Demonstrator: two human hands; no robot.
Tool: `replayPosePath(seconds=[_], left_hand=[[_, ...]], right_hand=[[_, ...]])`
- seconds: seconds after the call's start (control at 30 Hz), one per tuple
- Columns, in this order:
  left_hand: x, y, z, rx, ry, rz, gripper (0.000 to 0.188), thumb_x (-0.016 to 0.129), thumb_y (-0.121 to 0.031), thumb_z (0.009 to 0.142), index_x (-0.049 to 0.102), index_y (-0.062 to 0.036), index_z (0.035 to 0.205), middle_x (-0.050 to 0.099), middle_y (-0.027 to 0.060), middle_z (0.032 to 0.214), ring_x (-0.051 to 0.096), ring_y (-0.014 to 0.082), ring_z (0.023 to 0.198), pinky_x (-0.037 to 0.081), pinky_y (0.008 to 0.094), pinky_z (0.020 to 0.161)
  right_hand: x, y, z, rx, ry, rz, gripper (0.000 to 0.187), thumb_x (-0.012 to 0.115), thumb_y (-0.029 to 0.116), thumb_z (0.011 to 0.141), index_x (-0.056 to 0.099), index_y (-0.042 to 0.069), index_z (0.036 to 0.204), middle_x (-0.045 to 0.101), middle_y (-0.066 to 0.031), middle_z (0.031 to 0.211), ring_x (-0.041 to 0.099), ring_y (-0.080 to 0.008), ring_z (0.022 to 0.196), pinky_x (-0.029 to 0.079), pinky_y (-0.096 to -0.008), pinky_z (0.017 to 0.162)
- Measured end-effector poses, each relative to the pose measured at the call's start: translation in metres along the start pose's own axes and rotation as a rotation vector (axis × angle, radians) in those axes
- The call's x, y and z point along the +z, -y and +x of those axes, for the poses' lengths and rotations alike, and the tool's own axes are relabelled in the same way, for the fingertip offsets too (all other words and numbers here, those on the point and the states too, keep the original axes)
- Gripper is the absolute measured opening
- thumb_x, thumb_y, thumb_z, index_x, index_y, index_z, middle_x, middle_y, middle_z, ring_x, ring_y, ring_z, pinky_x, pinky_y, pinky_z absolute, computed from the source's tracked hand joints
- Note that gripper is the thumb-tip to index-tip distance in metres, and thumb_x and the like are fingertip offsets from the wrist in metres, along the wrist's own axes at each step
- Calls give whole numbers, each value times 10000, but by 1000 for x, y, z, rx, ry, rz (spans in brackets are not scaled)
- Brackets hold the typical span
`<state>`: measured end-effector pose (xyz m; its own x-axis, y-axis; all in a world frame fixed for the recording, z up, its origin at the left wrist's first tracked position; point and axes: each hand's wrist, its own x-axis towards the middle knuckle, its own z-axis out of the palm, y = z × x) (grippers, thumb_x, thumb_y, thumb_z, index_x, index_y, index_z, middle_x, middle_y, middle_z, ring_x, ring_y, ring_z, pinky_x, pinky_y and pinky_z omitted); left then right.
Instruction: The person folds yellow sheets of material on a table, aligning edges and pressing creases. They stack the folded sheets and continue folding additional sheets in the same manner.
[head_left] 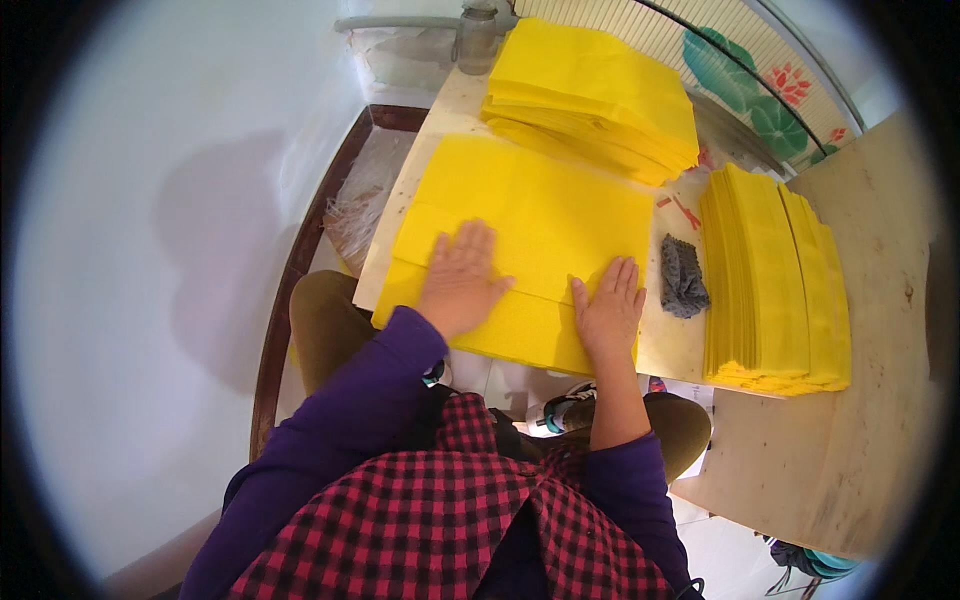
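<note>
A flat yellow fabric sheet (540, 215), folded over along its near side, lies on the wooden table in front of me. My left hand (462, 280) rests palm down on its left part, fingers stretched toward the far side. Near the sheet's right edge, my right hand (610, 308) also presses flat, fingers extended and thumb apart. A fold line runs between the two hands. Neither hand grips anything. Whether more layers lie under the sheet I cannot tell.
Behind the sheet is a thick stack of folded yellow fabric (590, 90). More yellow stacks (770, 285) stand at the right, beside a crumpled grey cloth (683, 275). A glass jar (477, 38) sits at the far left table corner. Clear plastic (362, 205) lies by the wall.
</note>
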<state>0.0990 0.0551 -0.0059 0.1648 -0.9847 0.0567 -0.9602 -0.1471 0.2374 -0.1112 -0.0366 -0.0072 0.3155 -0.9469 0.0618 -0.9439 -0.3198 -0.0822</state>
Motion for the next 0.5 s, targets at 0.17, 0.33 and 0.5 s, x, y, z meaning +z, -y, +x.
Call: replayPosePath(seconds=[0.17,0.33,0.5], left_hand=[[-7,37,-10,-110,-54,29,707,435,-428,943,230,19,1451,207,186,1529,154,282,1436,93,463,1153],[-6,34,-9,-114,-58,62,701,440,-418,943,233,20,1450,214,191,1526,163,285,1433,99,462,1153],[-8,35,-6,-128,-29,79,721,427,-447,937,229,14,1455,198,176,1536,152,272,1437,87,450,1157]], right_hand=[[-1,0,-1,-7,-21,32,821,377,549,929,202,-64,1446,180,-234,1524,138,-316,1435,102,-467,1153],[-9,25,-4,-55,-35,-113,785,418,507,928,219,-44,1449,190,-225,1524,145,-309,1434,103,-467,1154],[-7,81,-17,-303,92,159,781,446,493,920,224,-36,1451,186,-198,1533,148,-298,1435,108,-446,1160]])
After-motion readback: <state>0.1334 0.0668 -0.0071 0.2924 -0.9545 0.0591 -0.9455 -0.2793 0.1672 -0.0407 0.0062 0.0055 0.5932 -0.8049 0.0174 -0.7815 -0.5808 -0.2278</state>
